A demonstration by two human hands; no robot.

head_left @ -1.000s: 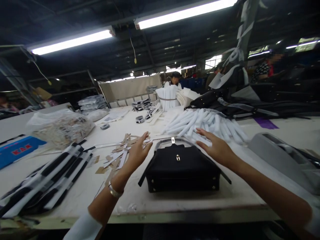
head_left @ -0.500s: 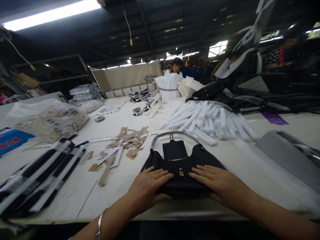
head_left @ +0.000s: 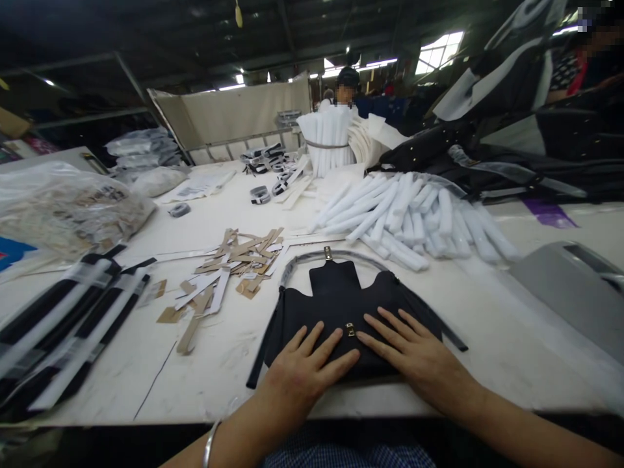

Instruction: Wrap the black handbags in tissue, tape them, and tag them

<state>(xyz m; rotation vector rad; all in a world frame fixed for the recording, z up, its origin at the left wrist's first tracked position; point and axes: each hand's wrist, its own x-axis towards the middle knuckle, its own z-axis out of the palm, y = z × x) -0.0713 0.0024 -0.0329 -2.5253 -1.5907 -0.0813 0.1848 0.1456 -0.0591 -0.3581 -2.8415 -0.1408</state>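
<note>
A black handbag [head_left: 312,312] lies flat on the white table near its front edge, its flap [head_left: 334,279] folded out toward the far side. Wrapped in clear film, the handle [head_left: 292,260] arches behind the flap. A small gold clasp [head_left: 350,329] shows on the bag's front between my two hands. My left hand [head_left: 307,364] rests with spread fingers on the left part of the bag. On the right part, my right hand [head_left: 409,344] lies flat, fingers apart. Neither hand grips anything.
Scraps of brown and white card [head_left: 234,266] lie left of the bag. Beyond it is a pile of white foam rolls [head_left: 390,214]. Wrapped black-and-white strips [head_left: 82,325] lie at left, a grey object [head_left: 570,286] at right. A person [head_left: 347,88] is across the table.
The bag now lies flatter, with its front spread out and both side straps showing on the table. My fingers have spread wider on it. The view has tilted down.
</note>
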